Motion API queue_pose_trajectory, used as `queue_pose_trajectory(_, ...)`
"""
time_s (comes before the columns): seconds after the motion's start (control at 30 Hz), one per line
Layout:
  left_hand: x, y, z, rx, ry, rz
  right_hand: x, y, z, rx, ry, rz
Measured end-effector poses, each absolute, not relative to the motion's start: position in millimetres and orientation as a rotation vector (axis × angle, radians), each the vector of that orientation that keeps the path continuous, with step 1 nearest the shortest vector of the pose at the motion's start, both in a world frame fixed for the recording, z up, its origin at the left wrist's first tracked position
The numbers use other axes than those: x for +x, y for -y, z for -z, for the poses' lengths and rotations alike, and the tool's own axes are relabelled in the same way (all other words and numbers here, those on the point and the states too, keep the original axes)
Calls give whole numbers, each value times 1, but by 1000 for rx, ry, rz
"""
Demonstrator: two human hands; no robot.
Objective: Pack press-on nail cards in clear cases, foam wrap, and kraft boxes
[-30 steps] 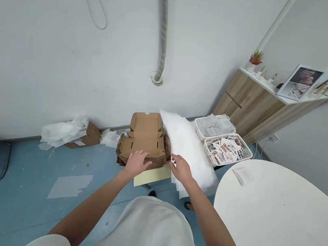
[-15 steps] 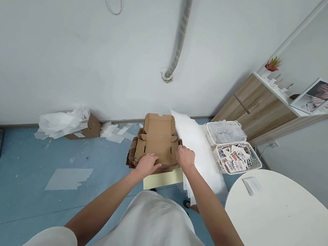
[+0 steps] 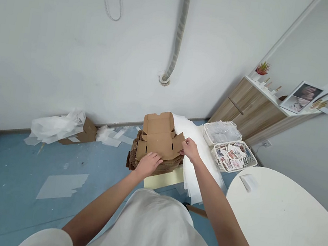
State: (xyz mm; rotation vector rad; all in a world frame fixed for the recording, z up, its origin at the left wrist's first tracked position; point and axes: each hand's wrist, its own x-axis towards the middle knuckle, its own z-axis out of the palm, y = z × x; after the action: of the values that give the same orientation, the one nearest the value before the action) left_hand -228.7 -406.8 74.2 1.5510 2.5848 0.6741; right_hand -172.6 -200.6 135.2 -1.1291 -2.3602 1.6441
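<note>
A stack of flat brown cardboard box blanks lies on a low pale stool. The top cardboard blank is tilted up off the stack. My left hand grips its near edge with the fingers curled over it. My right hand pinches its right flap. A pile of white foam sheets lies just right of the stack, under my right forearm.
Two white baskets stand right of the foam, one with clear bags, one with printed cards. A round white table fills the right foreground. A wooden cabinet stands behind. Torn wrapping and cardboard litter the blue floor by the wall.
My right hand moved from the foam sheets to the right flap of the top blank. Both hands have lifted that blank off the stack.
</note>
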Motion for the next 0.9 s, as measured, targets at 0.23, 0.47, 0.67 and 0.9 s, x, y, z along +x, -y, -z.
queue_pose_trajectory(0.23, -238, 407, -80, 1497, -2639, -848, -142, 223, -133, -933, 1868, -2075)
queue_pose_trajectory(0.47, -228, 408, -85, 1402, -2661, -1197, -126, 230, -150, -912, 2209, -1633)
queue_pose_trajectory(0.67, -215, 406, -100, 1261, -2769, -1371, -142, 233, -190, -791, 2585, -1310)
queue_pose_trajectory(0.9, -193, 394, -108, 1264, -2778, -1384, -136, 253, -221, -848, 2962, -277)
